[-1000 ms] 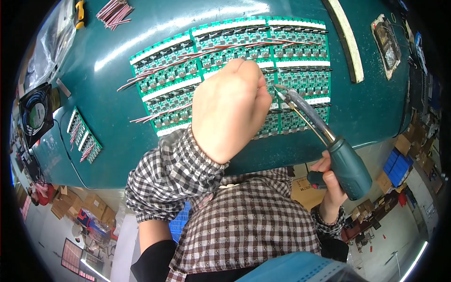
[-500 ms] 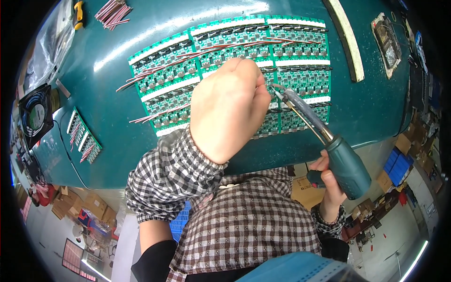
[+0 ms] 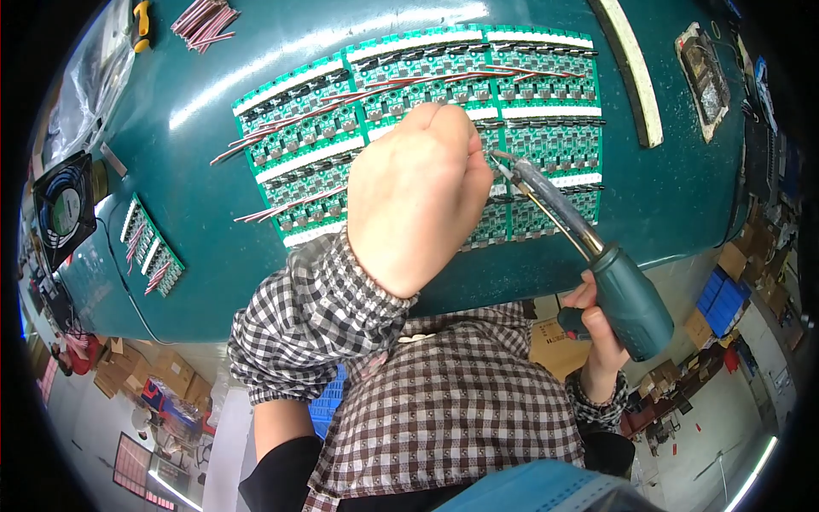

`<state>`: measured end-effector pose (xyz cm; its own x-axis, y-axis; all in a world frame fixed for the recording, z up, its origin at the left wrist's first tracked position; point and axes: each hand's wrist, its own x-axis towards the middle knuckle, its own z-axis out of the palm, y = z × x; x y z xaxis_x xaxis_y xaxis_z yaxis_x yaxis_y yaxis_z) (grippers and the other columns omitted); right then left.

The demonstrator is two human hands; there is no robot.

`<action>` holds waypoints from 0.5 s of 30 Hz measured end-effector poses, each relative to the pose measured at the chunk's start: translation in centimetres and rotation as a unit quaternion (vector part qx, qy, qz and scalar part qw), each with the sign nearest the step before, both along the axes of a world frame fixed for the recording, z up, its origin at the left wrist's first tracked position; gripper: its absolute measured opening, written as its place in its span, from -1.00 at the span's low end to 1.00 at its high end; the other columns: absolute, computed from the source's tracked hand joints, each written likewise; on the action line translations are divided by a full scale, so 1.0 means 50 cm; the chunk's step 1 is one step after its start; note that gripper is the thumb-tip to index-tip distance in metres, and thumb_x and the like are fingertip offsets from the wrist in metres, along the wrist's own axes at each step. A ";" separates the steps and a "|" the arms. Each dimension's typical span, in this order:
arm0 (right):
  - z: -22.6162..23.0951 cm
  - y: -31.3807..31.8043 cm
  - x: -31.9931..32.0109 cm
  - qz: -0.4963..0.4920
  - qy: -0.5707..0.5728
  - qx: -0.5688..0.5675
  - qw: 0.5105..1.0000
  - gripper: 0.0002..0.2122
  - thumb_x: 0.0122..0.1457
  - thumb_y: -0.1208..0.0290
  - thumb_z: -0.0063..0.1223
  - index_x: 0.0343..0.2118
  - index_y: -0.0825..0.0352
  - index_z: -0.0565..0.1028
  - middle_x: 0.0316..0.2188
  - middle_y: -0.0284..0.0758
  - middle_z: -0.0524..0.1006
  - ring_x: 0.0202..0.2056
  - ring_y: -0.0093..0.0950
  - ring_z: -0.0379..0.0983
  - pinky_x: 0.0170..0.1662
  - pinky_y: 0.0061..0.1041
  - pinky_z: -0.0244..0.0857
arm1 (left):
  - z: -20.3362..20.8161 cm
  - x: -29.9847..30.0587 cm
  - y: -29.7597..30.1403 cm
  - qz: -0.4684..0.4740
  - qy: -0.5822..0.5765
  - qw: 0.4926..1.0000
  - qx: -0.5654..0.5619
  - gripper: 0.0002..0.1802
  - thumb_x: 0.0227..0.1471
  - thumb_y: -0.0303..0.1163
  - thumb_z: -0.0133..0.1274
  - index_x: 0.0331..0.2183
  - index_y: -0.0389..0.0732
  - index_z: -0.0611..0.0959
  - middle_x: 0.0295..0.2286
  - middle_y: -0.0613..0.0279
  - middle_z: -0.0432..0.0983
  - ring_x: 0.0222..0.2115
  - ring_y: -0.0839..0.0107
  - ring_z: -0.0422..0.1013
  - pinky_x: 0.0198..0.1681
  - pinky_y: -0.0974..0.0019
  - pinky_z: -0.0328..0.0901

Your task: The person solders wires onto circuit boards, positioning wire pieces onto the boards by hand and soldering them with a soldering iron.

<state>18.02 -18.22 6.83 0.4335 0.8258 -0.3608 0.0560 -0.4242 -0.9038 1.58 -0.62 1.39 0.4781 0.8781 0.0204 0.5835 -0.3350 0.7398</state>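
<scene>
Right grip [image 3: 604,343] is wrapped round the underside of a dark green soldering tool [image 3: 633,303] at the near right edge of the worktop [image 3: 205,290], and I have its metal shaft slanting far and left, its tip low at the panel of green circuit boards [image 3: 550,154]. From my view I cannot tell whether tip and board touch. Left grip [image 3: 418,192] is curled narrow over the middle of the panel, back of the hand toward my camera, fingers just beside the tip; what they pinch, if anything, is hidden from me. The panel lies across the middle of the worktop, with red and white wires [image 3: 256,138] over its left and far rows. I see a smaller board panel [image 3: 153,247] on the left near a black fan [image 3: 66,207], a wire bundle [image 3: 205,23] far left, and a pale bar [image 3: 638,77] far right.
</scene>
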 end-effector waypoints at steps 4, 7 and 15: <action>0.000 0.002 0.002 -0.001 0.001 -0.009 1.000 -0.53 0.00 0.31 0.14 -0.14 0.63 0.36 -0.54 -0.27 0.41 -0.48 -0.42 0.40 -0.36 -0.45 0.33 | -0.003 0.000 -0.002 -0.001 -0.005 1.000 -0.001 -0.88 -0.25 -0.56 0.10 -0.57 -0.24 0.47 -0.68 0.24 0.33 -0.67 0.34 0.31 -0.61 0.34 0.21; 0.001 0.001 0.005 0.009 -0.010 -0.021 1.000 -0.53 -0.01 0.32 0.13 -0.14 0.63 0.36 -0.53 -0.27 0.41 -0.48 -0.42 0.40 -0.36 -0.45 0.32 | -0.003 0.001 -0.002 0.003 -0.004 1.000 -0.001 -0.88 -0.25 -0.56 0.11 -0.57 -0.23 0.47 -0.68 0.24 0.33 -0.66 0.33 0.31 -0.61 0.33 0.21; -0.010 -0.020 0.031 0.053 -0.003 -0.039 0.998 -0.39 -0.11 0.43 0.31 -0.02 0.53 0.22 -0.47 -0.24 0.50 -0.40 -0.44 0.49 -0.27 -0.45 0.41 | -0.002 0.001 -0.001 0.001 -0.001 1.000 -0.001 -0.89 -0.25 -0.55 0.10 -0.57 -0.23 0.47 -0.68 0.24 0.33 -0.65 0.32 0.32 -0.60 0.31 0.21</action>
<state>19.55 -19.22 6.35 0.3469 0.8373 -0.4227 0.1097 -0.4838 -0.8683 1.63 -0.66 1.28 0.4771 0.8786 0.0200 0.5822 -0.3331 0.7417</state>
